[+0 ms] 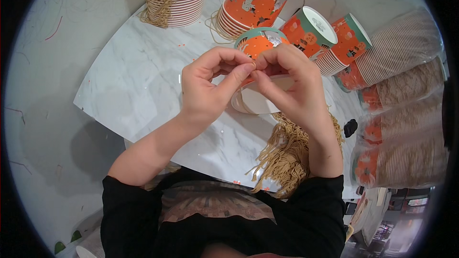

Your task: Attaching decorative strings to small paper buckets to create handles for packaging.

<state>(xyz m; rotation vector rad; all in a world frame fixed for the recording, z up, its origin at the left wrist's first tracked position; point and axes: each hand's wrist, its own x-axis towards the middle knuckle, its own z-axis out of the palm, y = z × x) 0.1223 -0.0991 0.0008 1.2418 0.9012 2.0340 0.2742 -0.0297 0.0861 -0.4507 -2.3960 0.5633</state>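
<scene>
L hand (205, 86) & R hand (292, 83) are meeting over an orange paper tub (258, 43), each closing thumb & index to a tight pinch, tips nearly touching; whatever they're gripping is too small to make out, so can't tell if it's a cord end. Tub is sitting on the white marbled tabletop (143, 74), its pale open mouth facing the person & its green-banded end pointing away; can't tell if either hand is touching it, since the fingers are covering its middle.

A bunch of tan cords (282, 160) is lying on the tabletop nr the near edge, partly hiding under the R forearm. A small black item (350, 128) is resting just R of the cords.

Behind the tub, other orange/green tubs are standing upside down: a tall stack (253, 0) w/ loose cord looping at its L side, plus two shorter stacks (311, 31) to its R. Far L, a striped tub stack (193, 0) is carrying more tan cord (162, 2) draped down its front. Along the R side, clear-bagged tub stacks (401, 48) are lying on their sides, one beside another.
</scene>
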